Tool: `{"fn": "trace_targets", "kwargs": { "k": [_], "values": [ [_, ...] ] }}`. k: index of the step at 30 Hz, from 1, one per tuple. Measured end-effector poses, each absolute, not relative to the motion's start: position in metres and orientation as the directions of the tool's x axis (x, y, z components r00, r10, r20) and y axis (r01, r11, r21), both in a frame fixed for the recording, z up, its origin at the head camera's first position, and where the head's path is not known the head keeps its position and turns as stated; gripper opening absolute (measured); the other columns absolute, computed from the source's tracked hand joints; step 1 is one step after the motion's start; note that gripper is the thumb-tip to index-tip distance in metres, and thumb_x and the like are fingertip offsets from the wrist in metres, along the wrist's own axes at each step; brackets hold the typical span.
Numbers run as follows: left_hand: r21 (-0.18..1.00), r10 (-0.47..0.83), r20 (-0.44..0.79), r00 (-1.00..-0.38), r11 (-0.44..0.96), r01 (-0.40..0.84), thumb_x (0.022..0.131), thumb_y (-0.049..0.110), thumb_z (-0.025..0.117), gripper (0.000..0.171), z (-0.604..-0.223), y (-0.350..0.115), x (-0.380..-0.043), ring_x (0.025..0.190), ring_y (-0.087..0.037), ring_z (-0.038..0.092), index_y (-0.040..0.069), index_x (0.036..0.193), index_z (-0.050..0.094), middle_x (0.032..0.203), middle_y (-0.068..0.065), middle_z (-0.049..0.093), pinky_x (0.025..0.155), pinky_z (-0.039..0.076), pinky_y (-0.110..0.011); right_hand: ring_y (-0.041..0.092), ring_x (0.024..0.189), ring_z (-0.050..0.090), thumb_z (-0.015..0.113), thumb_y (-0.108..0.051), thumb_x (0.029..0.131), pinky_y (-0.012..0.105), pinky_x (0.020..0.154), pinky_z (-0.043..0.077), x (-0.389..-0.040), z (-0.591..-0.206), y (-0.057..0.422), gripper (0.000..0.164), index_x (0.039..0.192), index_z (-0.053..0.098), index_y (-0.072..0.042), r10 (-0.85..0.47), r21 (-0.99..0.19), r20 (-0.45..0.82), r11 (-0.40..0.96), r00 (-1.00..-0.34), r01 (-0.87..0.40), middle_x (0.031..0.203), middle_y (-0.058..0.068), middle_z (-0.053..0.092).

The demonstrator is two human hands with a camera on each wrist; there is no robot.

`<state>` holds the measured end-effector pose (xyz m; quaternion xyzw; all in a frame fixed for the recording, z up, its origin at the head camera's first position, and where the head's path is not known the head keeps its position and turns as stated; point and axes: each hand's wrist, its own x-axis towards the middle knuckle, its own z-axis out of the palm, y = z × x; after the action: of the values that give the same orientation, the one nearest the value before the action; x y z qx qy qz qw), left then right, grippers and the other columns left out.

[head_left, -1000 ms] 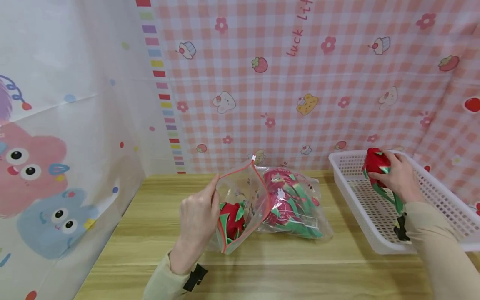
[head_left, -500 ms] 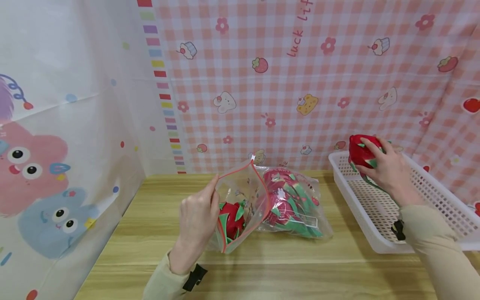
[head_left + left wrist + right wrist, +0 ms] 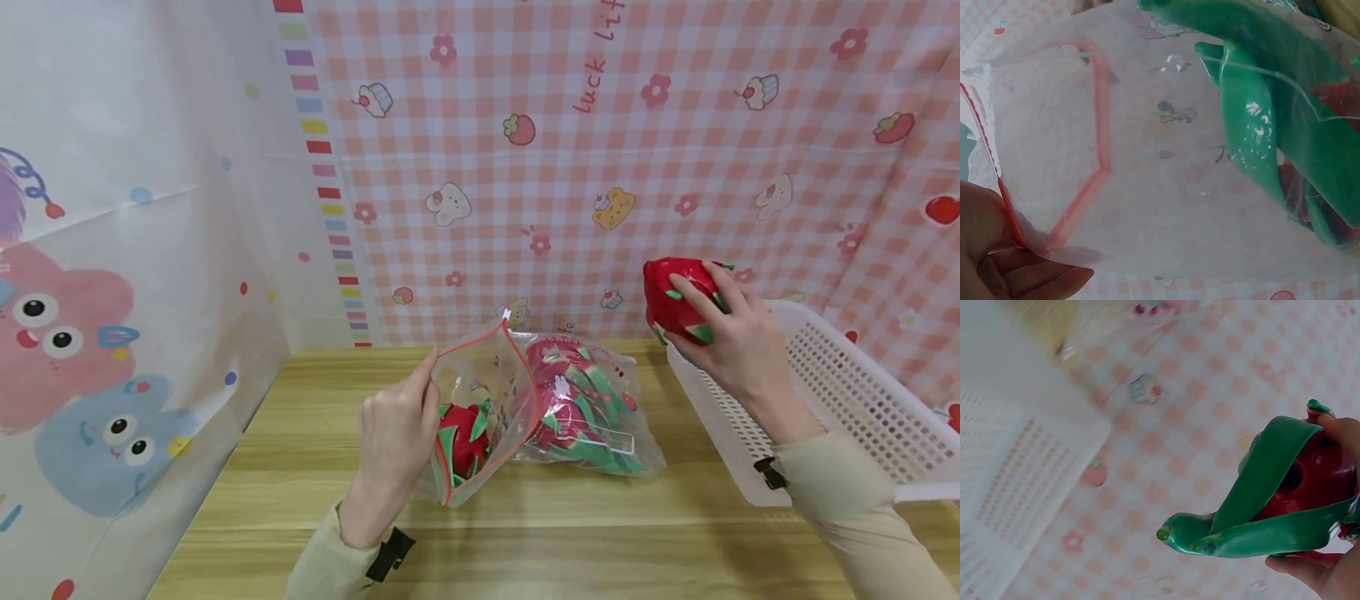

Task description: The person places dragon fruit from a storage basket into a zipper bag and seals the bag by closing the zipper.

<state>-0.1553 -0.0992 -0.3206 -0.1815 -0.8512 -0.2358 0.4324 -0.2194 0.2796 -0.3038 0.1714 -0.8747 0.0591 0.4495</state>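
Note:
With its thumb and fingers, my left hand (image 3: pixel 393 442) pinches the red-edged rim of a clear zip bag (image 3: pixel 501 367), whose mouth stands open. Inside that bag lies a red fake dragon fruit (image 3: pixel 467 442) with green leaf tips. Farther right, my right hand (image 3: pixel 738 350) grips another red fake dragon fruit (image 3: pixel 667 292) in the air, above the left end of the basket. Long green leaf strips (image 3: pixel 1260 487) hang from it in the right wrist view, beside a dark hole in its red body. The palm side of my right hand is mostly hidden in the head view.
A filled clear bag (image 3: pixel 600 400) of red and green fake dragon fruits lies right of the zip bag. At the right stands a white perforated plastic basket (image 3: pixel 716 446). A checked cloth (image 3: pixel 465 233) hangs behind the wooden table (image 3: pixel 540 542).
My right hand has lifted the dragon fruit out of the basket and carried it left and up past the basket's left end. My left hand and the bag have stayed in place.

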Motion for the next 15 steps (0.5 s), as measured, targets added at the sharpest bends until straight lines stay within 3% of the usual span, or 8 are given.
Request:
{"fn": "trace_targets", "kwargs": {
  "k": [13, 15],
  "values": [
    [0.257, 0.099, 0.818, -0.567, 0.819, 0.513, 0.084, -0.005, 0.057, 0.030, -0.319, -0.100, -0.156, 0.041, 0.000, 0.009, -0.003, 0.111, 0.068, 0.038, 0.002, 0.033, 0.040, 0.009, -0.011, 0.045, 0.109, 0.054, 0.089, -0.018, 0.060, 0.059, 0.069, 0.054, -0.191, -0.302, 0.236, 0.080, 0.132, 0.055, -0.024, -0.355, 0.108, 0.815, 0.870, -0.458, -0.481, 0.136, 0.019, 0.050],
    [0.256, 0.099, 0.817, -0.568, 0.821, 0.511, 0.084, -0.005, 0.057, 0.030, -0.319, -0.100, -0.156, 0.040, 0.000, 0.009, -0.003, 0.111, 0.068, 0.038, 0.002, 0.033, 0.040, 0.009, -0.011, 0.045, 0.110, 0.053, 0.086, -0.026, 0.066, 0.059, 0.070, 0.053, -0.187, -0.301, 0.230, 0.073, 0.132, 0.055, -0.024, -0.370, 0.111, 0.812, 0.857, -0.451, -0.503, 0.137, 0.019, 0.050]
  ]
}}
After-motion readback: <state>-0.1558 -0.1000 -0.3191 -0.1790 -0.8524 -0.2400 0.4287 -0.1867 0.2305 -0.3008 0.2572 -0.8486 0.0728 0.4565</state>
